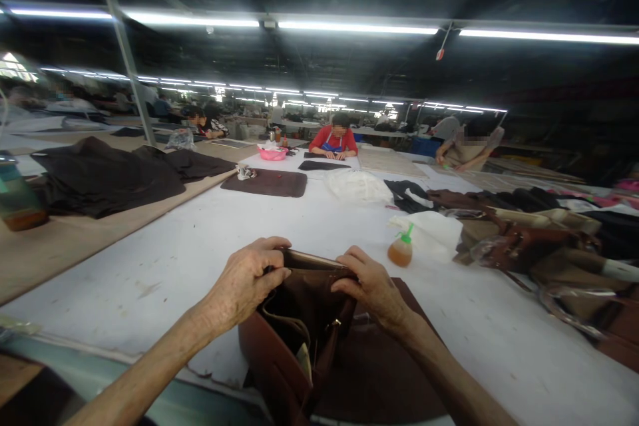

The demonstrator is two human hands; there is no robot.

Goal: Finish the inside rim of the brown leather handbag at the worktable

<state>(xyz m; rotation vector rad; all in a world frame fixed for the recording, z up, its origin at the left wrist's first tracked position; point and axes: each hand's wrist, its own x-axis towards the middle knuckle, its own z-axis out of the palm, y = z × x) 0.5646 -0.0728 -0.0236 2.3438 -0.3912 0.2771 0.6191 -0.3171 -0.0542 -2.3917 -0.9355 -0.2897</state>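
Note:
A brown handbag (269,353) stands with its mouth open at the table's near edge, its dark lining and a small metal zipper pull showing inside. My left hand (254,279) pinches the far rim of the bag at its left corner, thumb inside and fingers behind. At the right corner of that same rim, my right hand (372,286) grips with its thumb toward me. Between the two hands the rim is stretched fairly straight. Under and to the right of the bag lies a flat dark brown piece (384,373).
A bottle of amber liquid with a green nozzle (400,251) stands beyond my right hand. Brown bags (534,246) and fabric pile up at the right. Dark sheets (110,176) lie at the left, and a brown mat (264,183) ahead. A person in red (334,138) works across the table.

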